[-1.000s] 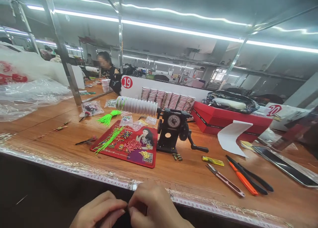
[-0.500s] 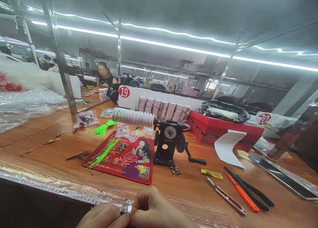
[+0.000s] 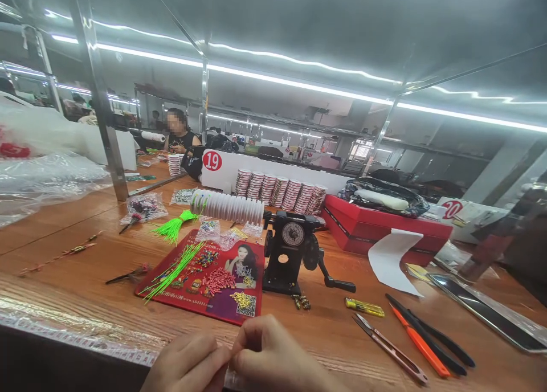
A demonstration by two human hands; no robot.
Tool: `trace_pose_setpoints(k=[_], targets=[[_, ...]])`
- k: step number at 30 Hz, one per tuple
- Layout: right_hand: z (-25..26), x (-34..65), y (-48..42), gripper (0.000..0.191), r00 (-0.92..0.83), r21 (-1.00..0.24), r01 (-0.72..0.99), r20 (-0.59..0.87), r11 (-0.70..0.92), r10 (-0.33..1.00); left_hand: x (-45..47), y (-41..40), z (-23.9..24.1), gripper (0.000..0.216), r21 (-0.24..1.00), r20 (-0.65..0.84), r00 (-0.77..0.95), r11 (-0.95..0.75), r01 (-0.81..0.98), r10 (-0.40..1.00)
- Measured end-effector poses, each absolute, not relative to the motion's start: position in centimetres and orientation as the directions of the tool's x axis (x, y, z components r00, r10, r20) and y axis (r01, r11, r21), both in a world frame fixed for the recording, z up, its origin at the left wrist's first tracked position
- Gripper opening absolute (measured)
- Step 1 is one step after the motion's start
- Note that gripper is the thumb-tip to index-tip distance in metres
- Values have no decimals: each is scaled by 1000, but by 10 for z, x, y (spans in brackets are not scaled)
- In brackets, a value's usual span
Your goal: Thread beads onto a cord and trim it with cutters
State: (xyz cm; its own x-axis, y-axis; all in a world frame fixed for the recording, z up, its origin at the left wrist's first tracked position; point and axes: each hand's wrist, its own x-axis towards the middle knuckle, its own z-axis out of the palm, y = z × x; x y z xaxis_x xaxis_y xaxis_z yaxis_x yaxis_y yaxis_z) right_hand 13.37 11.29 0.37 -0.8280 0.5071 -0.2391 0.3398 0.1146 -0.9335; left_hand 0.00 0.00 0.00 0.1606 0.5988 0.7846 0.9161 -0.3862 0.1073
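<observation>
the left hand [image 3: 188, 366] and the right hand [image 3: 269, 360] meet at the near edge of the tabletop [image 3: 77, 255], fingertips pinched together on something too small to tell; just beyond lies a red mat [image 3: 222, 295] with beads, and a black winder [image 3: 290, 255] stands beside the mat.

Glossy wooden table [image 3: 77, 255], probably plastic-edged.

Straight ahead of your hands, the red mat [image 3: 213, 281] strewn with beads and the black hand-crank winder [image 3: 290, 252] block the way. To the right, snips [image 3: 391, 349] and pliers [image 3: 427, 335] lie across bare wooden table [image 3: 329, 323]. Your widest open path is the left tabletop, past a few scattered pieces.
</observation>
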Motion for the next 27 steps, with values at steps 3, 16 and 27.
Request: trace_pose_setpoints(k=[3,16,27], targets=[[15,135,123,12,-852,-936,323,-223,138,474,-1,7,-12,15,310,712,-40,-262,914,701],[8,100,147,8,-856,-242,401,246,884,455,-3,20,-22,18,815,224,-504,124,566,834],[-4,108,143,8,-892,-24,344,305,939,334,-4,21,-14,17,870,128,-525,159,467,841]])
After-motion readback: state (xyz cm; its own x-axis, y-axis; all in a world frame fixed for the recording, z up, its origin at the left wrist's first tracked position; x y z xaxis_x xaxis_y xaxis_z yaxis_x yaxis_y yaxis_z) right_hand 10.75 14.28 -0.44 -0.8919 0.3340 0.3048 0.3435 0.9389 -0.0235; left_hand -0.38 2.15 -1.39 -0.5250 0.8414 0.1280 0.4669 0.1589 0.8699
